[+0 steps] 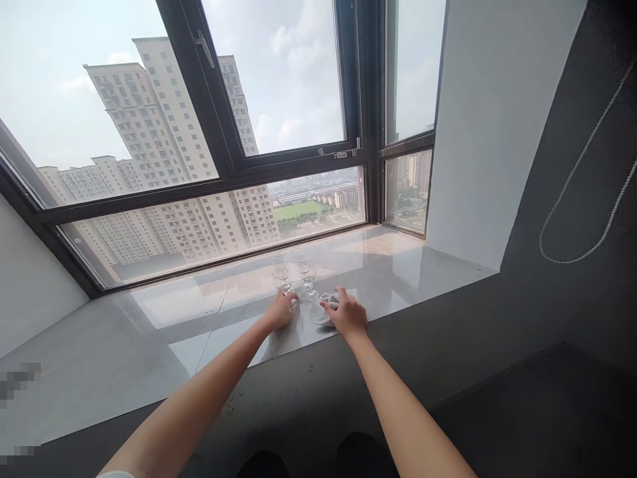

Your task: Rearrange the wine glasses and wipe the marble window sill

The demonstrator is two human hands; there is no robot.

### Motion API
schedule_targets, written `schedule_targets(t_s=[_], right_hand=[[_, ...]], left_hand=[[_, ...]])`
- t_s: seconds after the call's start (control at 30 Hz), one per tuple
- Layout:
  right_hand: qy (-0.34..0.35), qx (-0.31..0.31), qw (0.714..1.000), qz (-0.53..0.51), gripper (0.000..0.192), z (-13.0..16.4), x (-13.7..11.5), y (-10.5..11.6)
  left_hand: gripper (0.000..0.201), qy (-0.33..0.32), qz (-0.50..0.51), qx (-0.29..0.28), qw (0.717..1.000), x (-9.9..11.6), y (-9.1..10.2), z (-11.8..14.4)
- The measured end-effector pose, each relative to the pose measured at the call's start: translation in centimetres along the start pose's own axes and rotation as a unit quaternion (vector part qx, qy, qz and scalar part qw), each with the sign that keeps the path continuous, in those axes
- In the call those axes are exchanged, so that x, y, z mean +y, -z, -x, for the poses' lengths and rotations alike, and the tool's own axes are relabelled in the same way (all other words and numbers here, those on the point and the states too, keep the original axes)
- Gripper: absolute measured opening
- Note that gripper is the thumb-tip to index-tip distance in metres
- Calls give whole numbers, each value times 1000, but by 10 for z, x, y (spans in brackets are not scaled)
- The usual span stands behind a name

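View from the head camera, looking forward and down over a bay-window recess. The window (279,133), with dark frames and several panes, fills the upper half; pale high-rise buildings and an overcast sky show through the glass. A white wall (492,126) closes the recess on the right, and beside it a dark wall carries a looped bead cord (582,199). Below the glass runs the window sill (164,332), a broad slab of glossy pale stone that reflects the panes; its front edge meets a dark surface nearer the camera.

Both bare forearms reach from the bottom edge toward the middle of the sill. The left hand (281,310) rests at the base of the nearer wine glass (282,280), fingers curled about the foot and lower stem; how firmly it grips cannot be told at this size. The glass stands upright, clear and empty. A second wine glass (308,275) stands upright just beside it, to the right and slightly farther back, touched by neither hand.

The right hand (347,313) lies palm down, fingers loosely bent, on a small pale cloth (324,311) that is bunched on the sill near the front edge, just right of the two glasses. The cloth shows mainly at the hand's left side; the rest is hidden under the palm.
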State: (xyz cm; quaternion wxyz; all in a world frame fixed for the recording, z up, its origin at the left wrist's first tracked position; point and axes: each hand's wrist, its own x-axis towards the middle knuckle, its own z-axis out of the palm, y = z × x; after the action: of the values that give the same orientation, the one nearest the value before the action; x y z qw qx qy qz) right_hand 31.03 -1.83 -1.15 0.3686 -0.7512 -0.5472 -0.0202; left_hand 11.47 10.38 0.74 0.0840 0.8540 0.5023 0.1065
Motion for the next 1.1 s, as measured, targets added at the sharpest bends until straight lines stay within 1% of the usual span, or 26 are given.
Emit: schedule_targets(t_s=[0.1,0.17,0.23,0.27,0.37,0.43,0.5,0.6,0.7,0.77,0.87,0.93,1.0,1.07,1.1], right_hand=[[-2,-7,1000,-1,50,0,0,1],[-3,-11,1000,2,51,0,0,1],[-6,-12,1000,6,50,0,-1,1],[-7,-11,1000,9,50,1,-1,1],[-15,-13,1000,17,50,1,-1,2],[-17,-15,1000,19,50,1,-1,2],[-15,-12,1000,19,49,0,0,2],[-3,-4,1000,16,48,0,2,0],[4,7,1000,13,47,0,3,-2],[3,13,1000,13,46,1,3,-3],[-2,12,1000,16,45,1,3,-2],[-4,9,1000,19,45,1,3,-1],[0,10,1000,20,45,1,2,0],[0,13,1000,20,45,1,2,-1],[-1,14,1000,20,45,1,2,-1]], left_hand=[[39,-21,33,33,999,-5,3,13],[30,-19,41,69,997,-6,7,27],[15,-5,30,111,993,-7,14,41],[15,1,21,129,991,-8,18,48],[41,14,2,157,988,-14,28,61],[48,19,11,155,988,-20,31,66],[50,13,39,156,987,-26,33,68],[47,-14,91,164,982,-32,33,70],[42,-12,125,178,976,-34,30,71],[41,-7,157,176,972,-34,27,70],[51,4,207,147,967,-37,20,64],[56,21,224,129,966,-37,17,59],[58,38,225,106,968,-36,15,53],[55,47,209,82,973,-32,16,48],[52,49,194,79,977,-29,17,45]])
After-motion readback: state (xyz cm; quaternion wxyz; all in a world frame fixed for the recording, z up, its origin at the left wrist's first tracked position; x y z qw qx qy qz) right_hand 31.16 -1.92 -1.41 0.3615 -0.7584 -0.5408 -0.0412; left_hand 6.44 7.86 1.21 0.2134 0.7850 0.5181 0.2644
